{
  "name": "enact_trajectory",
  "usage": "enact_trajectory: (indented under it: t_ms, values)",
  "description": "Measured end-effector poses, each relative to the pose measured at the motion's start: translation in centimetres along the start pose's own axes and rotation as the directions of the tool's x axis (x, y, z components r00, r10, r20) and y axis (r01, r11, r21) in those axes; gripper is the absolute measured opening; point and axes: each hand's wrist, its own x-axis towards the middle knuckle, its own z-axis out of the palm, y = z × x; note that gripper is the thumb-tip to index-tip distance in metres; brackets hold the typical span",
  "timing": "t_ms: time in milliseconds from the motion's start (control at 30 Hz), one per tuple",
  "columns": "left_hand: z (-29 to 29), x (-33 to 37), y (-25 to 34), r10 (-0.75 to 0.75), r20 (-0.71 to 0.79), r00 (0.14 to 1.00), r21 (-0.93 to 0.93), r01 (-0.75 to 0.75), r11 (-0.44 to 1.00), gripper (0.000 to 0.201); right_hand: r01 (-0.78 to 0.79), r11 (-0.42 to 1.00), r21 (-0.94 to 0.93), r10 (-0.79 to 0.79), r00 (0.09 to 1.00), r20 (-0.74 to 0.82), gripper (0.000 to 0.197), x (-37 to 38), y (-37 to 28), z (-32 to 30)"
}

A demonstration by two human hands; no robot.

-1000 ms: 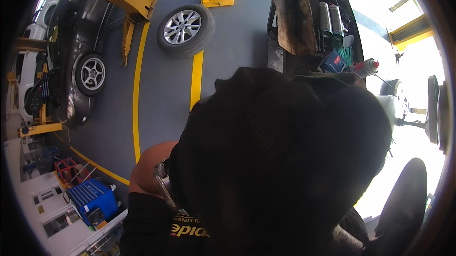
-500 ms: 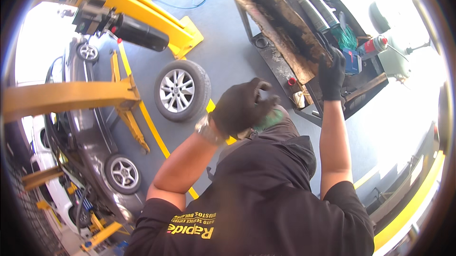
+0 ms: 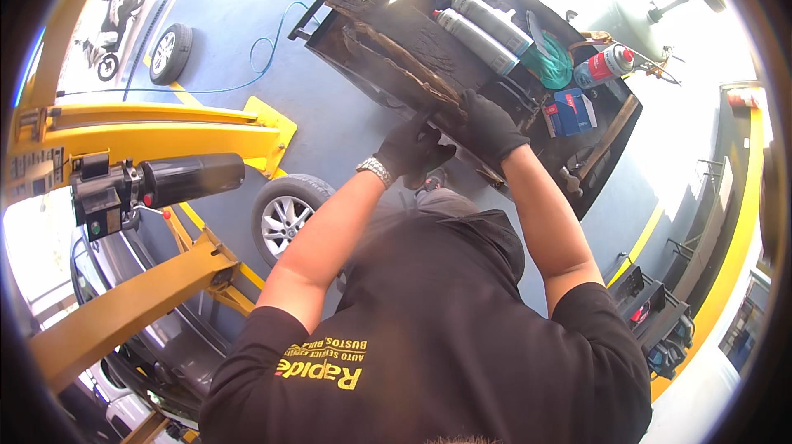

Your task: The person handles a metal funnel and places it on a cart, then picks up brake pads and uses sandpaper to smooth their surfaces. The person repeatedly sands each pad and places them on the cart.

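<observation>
Both hands (image 3: 404, 145) (image 3: 493, 126) half-curled on brown sheet (image 3: 396, 38)

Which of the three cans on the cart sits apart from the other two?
The red-labelled can, near the blue box; the two grey cans lie side by side.

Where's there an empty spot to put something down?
Bare blue-grey floor shows between the yellow post's base and the black cart, beyond the wheel. Another bare patch lies between the cart and yellow line. The cart's top is crowded: brown board, two spray cans, green bundle, blue box, with left hand and right hand by the board.
</observation>
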Motion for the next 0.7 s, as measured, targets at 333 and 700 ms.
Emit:
enact_trajectory:
  t_ms: [333, 700]
  values:
    - [-5.0, -8.7, -11.4, -0.573, -0.017, 0.82, -0.278, 0.546, 0.79, 0.019, 0.158, 0.953, -0.26, -0.236, 0.922, -0.306, 0.038, -7.4, -7.7, -1.3]
    - [13.9, -14.4, -34.3, -0.849, 0.191, 0.494, -0.558, 0.766, 0.32, 0.033, -0.315, 0.938, -0.144, 0.333, 0.934, 0.126, 0.039, 3.3, 14.3, 39.7]
